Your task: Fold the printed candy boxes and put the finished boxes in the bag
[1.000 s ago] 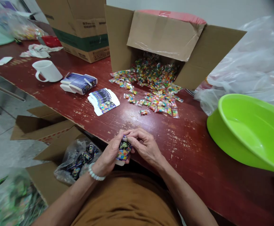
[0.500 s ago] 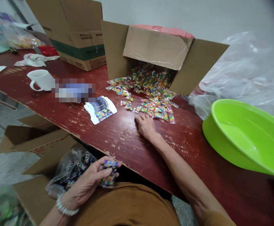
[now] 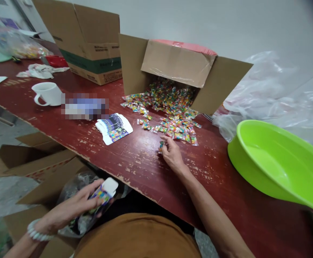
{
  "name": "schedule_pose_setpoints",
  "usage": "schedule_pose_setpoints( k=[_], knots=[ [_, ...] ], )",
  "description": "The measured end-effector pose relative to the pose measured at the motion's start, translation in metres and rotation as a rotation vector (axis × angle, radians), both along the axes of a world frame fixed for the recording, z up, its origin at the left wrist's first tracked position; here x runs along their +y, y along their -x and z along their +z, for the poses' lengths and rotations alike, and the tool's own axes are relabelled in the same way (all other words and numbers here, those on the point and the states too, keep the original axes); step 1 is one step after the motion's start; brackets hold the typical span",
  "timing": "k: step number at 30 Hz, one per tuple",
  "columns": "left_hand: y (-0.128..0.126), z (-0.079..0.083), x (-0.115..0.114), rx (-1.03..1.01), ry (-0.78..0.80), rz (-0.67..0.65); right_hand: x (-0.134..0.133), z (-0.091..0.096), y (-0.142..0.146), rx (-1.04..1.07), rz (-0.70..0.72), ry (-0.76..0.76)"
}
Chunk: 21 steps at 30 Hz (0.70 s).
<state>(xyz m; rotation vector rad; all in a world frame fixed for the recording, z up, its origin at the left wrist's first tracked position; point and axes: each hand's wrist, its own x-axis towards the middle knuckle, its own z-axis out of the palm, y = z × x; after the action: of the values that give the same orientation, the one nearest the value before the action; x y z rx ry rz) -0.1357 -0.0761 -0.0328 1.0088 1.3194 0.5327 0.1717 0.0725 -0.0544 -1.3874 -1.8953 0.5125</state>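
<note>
My left hand [image 3: 85,200] is closed around a small printed carton [image 3: 102,195], purple with bright colours, whose white end flap stands up. It is near the table edge, above a clear plastic bag [image 3: 77,182]. Over the table, my right hand [image 3: 172,154] pinches a small wrapped candy [image 3: 161,146] between thumb and fingers. Just beyond it lie many wrapped candies [image 3: 178,128], spilling from a cardboard box [image 3: 134,64] turned on its side. A stack of flat printed cartons [image 3: 115,127] rests left of my right hand.
A white mug [image 3: 48,94] and a blurred-out item [image 3: 85,107] stand on the left of the red table [image 3: 142,172]. A tall cardboard box [image 3: 91,53] is behind. On the right are a green basin [image 3: 269,168] and plastic bags [image 3: 266,93]. Below the edge sits an open carton [image 3: 46,161].
My right hand has drawn back slightly from the candies with one in its fingers. My left hand has moved left, and the carton in it has turned to show its white flap.
</note>
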Motion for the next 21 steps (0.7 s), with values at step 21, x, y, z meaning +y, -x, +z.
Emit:
schedule_pose_setpoints(
  k=[21],
  knots=[
    [-0.115, 0.025, 0.018, -0.532, -0.144, 0.059, -0.097, 0.031, 0.035, 0.701, 0.155, 0.223]
  ],
)
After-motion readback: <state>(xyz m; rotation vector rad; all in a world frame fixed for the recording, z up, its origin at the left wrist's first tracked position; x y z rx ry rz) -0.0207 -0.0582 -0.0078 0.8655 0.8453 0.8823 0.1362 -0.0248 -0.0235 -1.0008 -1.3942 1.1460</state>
